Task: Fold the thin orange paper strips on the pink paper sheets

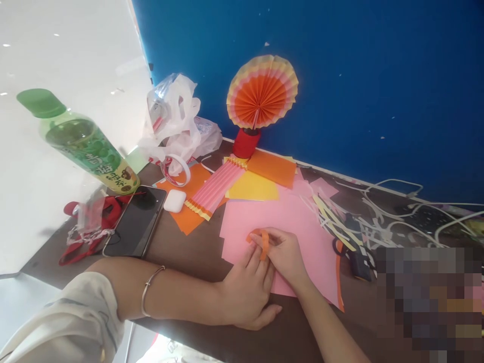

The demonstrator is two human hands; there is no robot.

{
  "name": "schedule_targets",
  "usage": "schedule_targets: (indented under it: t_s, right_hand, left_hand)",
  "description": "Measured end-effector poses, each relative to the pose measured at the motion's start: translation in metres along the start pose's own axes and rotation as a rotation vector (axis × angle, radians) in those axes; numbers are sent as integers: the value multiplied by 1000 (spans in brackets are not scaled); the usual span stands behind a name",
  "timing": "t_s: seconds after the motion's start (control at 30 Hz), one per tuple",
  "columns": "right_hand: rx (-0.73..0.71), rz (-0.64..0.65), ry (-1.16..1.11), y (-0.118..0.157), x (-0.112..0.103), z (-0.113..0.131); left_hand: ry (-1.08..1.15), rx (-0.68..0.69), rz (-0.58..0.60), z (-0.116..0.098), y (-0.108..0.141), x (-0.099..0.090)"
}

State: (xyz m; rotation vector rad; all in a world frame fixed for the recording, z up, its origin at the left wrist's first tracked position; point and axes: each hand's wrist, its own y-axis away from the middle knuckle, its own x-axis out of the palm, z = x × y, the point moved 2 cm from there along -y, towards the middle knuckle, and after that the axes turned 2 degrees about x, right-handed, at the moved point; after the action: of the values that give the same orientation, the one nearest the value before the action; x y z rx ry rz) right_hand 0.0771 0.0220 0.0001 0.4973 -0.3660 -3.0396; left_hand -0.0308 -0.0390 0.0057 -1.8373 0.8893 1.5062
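Above the pink paper sheets (272, 217), my right hand (283, 252) pinches a thin orange paper strip (265, 244), which is bent in a curve. My left hand (249, 290) lies palm down at the near edge of the pink paper, its fingertips touching the strip beside my right fingers and its thumb held apart. Whether the left fingers grip the strip is hard to see. Beyond lie a pleated pink paper (217, 186) with yellow and orange edges, a yellow sheet (253, 186) and an orange sheet (273, 169).
A round pleated paper fan (263, 93) stands in a red holder (245, 143) by the blue wall. At left are a green-capped bottle (91, 146), a phone (134, 222), a white case (174, 200) and plastic bags (174, 113). Paper strips (336, 222), cables and black scissors (339, 247) lie right.
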Motion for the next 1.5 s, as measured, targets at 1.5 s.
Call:
schedule_targets:
  t_s: [1.5]
  right_hand:
    - [0,-31,18,2,0,-5]
  left_hand:
    - [-8,-17,-36,-1,0,6]
